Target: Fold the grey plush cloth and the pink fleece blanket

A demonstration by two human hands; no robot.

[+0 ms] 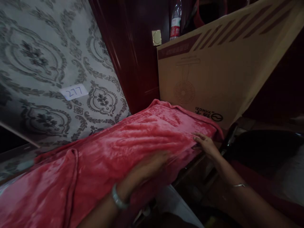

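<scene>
Pink plush blanket (133, 142) runs lengthwise, near-left to far-right. Left hand (144, 172) lies flat mid-length, blurry; right hand (206, 144), fingers spread, presses the far end.

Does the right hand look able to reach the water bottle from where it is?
Probably not. The right hand rests on the red blanket, and the tall cardboard box stands between it and the bottle far behind.
</scene>
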